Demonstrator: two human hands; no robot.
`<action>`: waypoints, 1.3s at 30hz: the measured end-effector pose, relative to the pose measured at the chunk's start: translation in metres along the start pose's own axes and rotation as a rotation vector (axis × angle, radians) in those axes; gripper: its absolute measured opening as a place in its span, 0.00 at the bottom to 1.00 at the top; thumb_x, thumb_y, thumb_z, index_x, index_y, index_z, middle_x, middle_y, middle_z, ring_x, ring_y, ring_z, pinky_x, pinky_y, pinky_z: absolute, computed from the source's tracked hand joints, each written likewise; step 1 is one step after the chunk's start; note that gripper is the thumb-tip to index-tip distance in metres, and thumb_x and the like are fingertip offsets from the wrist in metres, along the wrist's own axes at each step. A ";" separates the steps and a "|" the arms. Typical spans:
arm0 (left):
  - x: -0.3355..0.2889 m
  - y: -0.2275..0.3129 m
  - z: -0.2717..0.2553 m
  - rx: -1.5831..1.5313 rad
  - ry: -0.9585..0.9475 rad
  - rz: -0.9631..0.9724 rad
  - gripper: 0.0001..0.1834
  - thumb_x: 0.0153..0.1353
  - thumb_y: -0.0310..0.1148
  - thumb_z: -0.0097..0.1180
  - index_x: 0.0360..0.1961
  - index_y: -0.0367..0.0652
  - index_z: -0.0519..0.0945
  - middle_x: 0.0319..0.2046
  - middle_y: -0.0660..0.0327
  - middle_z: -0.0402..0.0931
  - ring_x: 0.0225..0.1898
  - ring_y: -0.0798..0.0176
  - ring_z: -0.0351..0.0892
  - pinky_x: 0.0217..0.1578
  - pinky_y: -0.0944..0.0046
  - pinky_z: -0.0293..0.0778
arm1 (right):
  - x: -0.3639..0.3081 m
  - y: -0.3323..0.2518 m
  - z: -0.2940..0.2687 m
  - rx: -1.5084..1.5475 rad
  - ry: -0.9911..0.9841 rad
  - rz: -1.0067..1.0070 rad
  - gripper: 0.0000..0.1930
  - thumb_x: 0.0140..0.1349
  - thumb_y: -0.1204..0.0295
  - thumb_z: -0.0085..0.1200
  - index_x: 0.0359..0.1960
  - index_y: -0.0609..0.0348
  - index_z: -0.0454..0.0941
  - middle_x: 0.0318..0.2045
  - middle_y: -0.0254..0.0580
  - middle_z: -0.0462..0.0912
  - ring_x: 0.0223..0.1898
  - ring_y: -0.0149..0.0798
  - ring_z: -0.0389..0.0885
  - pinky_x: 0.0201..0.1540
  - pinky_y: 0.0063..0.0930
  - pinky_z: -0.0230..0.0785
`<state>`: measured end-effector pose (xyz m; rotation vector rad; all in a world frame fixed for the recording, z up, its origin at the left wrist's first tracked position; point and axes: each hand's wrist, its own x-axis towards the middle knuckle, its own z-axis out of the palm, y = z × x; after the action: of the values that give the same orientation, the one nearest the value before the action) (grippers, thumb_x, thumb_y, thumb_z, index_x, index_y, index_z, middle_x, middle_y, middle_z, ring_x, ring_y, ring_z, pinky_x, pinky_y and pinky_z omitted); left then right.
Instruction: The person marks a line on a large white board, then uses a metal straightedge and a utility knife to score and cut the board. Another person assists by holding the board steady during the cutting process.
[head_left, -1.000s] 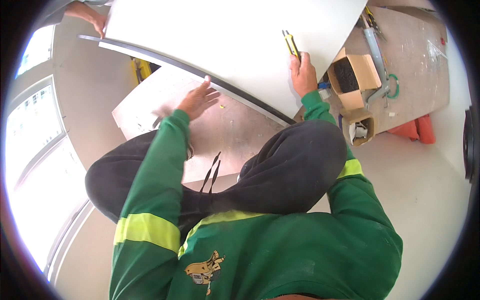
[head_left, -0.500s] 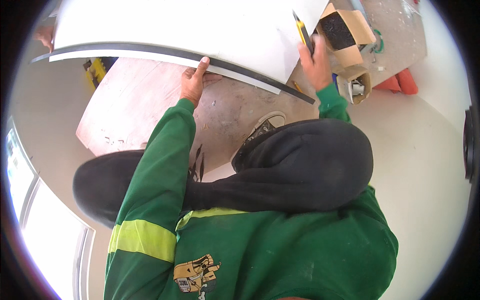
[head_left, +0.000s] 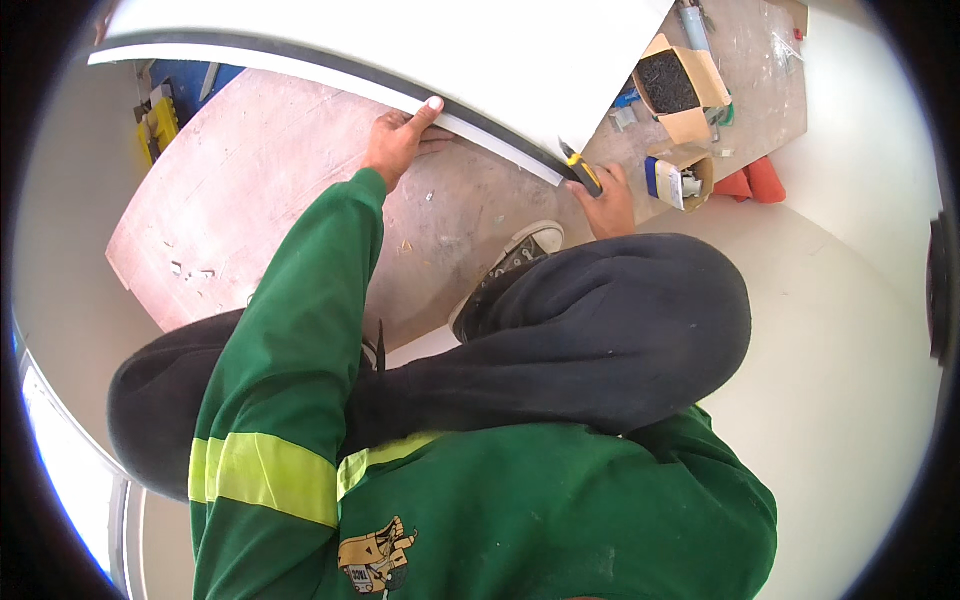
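Observation:
A large white panel [head_left: 400, 40] fills the top of the view. Along its near edge runs a long dark strip [head_left: 330, 70], with a white edge [head_left: 240, 58] beside it. My left hand [head_left: 395, 145] grips this edge near its middle, thumb on top and fingers underneath. At the strip's right end, my right hand [head_left: 610, 208] holds a yellow and black utility knife [head_left: 581, 172], its blade pointing up and away over the panel's corner. Some of the right hand's fingers are hidden around the knife and strip end.
An open cardboard box of small black pieces [head_left: 668, 82] and a smaller box with white parts [head_left: 690, 185] stand at right. Red cloth-like items [head_left: 752, 182] lie beyond. Yellow and black tools [head_left: 158, 125] are at far left. Scraps [head_left: 195, 271] lie on the worn board [head_left: 300, 160].
My right hand has brought the knife down and left to the strip's end. My left hand keeps its grip, slightly farther right along the edge. The whole view has shifted a little.

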<state>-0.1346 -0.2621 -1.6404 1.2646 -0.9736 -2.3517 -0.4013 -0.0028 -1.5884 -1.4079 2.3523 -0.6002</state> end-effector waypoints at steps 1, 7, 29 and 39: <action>0.000 0.000 0.000 -0.007 -0.008 0.001 0.46 0.67 0.51 0.68 0.59 0.09 0.65 0.54 0.31 0.75 0.55 0.39 0.84 0.55 0.48 0.86 | 0.003 -0.008 -0.001 0.013 -0.068 0.079 0.17 0.61 0.65 0.72 0.45 0.64 0.84 0.38 0.49 0.80 0.40 0.50 0.81 0.44 0.38 0.71; 0.001 -0.003 -0.001 -0.016 0.001 -0.019 0.45 0.66 0.51 0.70 0.59 0.12 0.68 0.55 0.33 0.76 0.56 0.42 0.84 0.55 0.49 0.86 | 0.011 -0.014 -0.004 0.015 -0.185 0.104 0.16 0.63 0.63 0.69 0.43 0.64 0.84 0.34 0.51 0.83 0.38 0.54 0.83 0.42 0.43 0.73; -0.005 0.016 -0.004 -0.285 0.450 0.194 0.39 0.64 0.54 0.70 0.57 0.25 0.76 0.47 0.49 0.81 0.48 0.55 0.83 0.44 0.55 0.86 | 0.023 0.019 -0.002 -0.072 -0.404 0.245 0.19 0.60 0.57 0.73 0.32 0.61 0.81 0.25 0.48 0.79 0.27 0.48 0.78 0.34 0.45 0.69; 0.005 0.004 -0.009 -0.381 0.414 0.249 0.32 0.67 0.52 0.69 0.55 0.32 0.79 0.42 0.59 0.84 0.44 0.64 0.84 0.42 0.58 0.84 | 0.016 0.019 0.004 -0.058 -0.300 0.246 0.18 0.59 0.60 0.74 0.30 0.61 0.79 0.24 0.48 0.78 0.25 0.51 0.77 0.32 0.46 0.68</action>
<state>-0.1300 -0.2721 -1.6441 1.3104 -0.4891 -1.8653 -0.4212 -0.0095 -1.6028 -1.1171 2.2642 -0.2366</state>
